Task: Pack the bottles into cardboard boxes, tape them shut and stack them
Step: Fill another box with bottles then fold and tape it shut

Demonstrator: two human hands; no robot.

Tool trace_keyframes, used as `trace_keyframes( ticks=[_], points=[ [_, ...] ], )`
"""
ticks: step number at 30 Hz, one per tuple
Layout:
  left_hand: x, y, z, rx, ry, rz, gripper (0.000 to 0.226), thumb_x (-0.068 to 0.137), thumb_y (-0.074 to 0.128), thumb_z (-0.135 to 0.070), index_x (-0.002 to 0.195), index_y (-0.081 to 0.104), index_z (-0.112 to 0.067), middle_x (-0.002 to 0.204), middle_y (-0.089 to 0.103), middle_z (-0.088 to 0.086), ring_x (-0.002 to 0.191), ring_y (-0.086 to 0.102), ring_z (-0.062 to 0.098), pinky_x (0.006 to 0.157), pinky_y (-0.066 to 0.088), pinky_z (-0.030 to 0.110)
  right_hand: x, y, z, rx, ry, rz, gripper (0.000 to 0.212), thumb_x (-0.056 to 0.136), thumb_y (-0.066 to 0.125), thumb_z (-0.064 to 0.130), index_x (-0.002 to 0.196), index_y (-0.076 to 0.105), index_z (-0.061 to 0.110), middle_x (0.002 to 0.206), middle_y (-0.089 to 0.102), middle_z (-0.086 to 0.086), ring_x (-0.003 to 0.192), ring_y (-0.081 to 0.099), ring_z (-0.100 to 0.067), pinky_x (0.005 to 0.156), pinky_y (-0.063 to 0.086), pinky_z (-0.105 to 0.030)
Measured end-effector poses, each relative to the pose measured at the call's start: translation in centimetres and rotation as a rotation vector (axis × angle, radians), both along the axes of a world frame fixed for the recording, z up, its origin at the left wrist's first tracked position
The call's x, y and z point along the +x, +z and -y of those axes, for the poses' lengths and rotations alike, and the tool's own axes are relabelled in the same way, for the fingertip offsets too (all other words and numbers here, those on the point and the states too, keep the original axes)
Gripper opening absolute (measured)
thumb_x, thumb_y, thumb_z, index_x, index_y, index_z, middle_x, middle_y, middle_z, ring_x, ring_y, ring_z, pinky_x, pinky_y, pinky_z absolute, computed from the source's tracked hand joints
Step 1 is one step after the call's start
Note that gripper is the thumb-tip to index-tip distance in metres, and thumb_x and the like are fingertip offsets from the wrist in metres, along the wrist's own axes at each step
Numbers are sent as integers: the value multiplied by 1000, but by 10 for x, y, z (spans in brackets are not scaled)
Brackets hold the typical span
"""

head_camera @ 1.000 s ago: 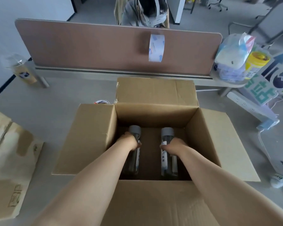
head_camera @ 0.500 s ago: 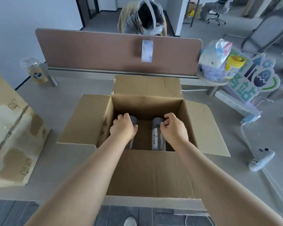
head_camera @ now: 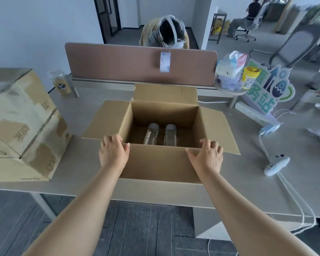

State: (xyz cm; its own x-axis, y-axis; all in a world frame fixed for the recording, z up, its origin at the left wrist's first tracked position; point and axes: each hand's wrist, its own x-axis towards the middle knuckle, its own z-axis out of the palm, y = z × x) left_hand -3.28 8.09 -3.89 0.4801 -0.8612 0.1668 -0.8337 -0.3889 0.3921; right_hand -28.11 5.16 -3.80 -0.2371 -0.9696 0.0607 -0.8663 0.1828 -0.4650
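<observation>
An open cardboard box [head_camera: 161, 163] stands on the grey desk with all flaps spread outward. Two clear bottles with grey caps lie side by side on its floor, one on the left [head_camera: 152, 134] and one on the right [head_camera: 170, 135]. My left hand [head_camera: 114, 152] grips the box's near left corner, thumb over the near flap's fold. At the near right corner, my right hand [head_camera: 206, 157] curls its fingers over the rim. Neither hand touches a bottle.
Two taped cardboard boxes [head_camera: 20, 126] are stacked at the left. A strip of tape [head_camera: 165, 61] hangs on the brown divider, with a person [head_camera: 170, 34] behind it. A power strip [head_camera: 251, 112], white controller [head_camera: 276, 164], cables and a sign [head_camera: 270, 87] fill the right side.
Both hands let go of the bottles, came up out of the box and moved apart to its near corners. The view has pulled back from the box.
</observation>
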Motion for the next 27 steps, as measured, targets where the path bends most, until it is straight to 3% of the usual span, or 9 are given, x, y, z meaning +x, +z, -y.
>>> trace_keyframes(
  ticks=[6,11,14,21,24,27],
  points=[
    [6,-6,-6,50,105,-284,45,89,56,-37,118,43,-6,127,44,16,117,44,35,92,41,44,1,-14,-11,66,-151,257,68,82,62,54,135,36,19,137,39,-11,126,37,-30,102,42,-45],
    [10,-7,-9,-35,26,-416,42,89,60,-26,120,42,-4,127,48,14,112,51,31,81,43,35,0,-16,-10,48,-112,371,69,82,67,44,138,36,19,140,43,-6,127,41,-26,102,43,-45],
    [11,-8,-14,-63,13,-444,42,88,61,-24,121,41,-6,129,48,11,110,53,29,73,40,30,-1,-16,-10,28,-103,396,67,80,71,38,135,38,19,136,45,-3,124,44,-24,100,45,-44],
    [29,-14,-18,-122,-175,-418,40,85,65,-16,117,41,-12,144,39,5,126,43,28,96,39,36,-1,-14,-13,-31,-81,402,57,75,78,30,121,45,19,128,47,0,117,46,-22,95,49,-43],
    [34,-15,-15,-91,-228,-484,40,86,64,-14,118,39,-18,141,44,1,116,52,34,95,46,42,-3,-11,-15,-63,-47,359,49,76,77,26,114,46,18,136,43,0,122,40,-22,97,43,-36],
    [39,-20,-9,-93,-319,-532,38,88,58,-4,118,42,-19,139,48,-3,121,49,29,97,39,37,-6,-5,-13,-49,29,349,40,78,74,23,102,42,21,123,50,4,117,38,-20,84,38,-29]
  ],
)
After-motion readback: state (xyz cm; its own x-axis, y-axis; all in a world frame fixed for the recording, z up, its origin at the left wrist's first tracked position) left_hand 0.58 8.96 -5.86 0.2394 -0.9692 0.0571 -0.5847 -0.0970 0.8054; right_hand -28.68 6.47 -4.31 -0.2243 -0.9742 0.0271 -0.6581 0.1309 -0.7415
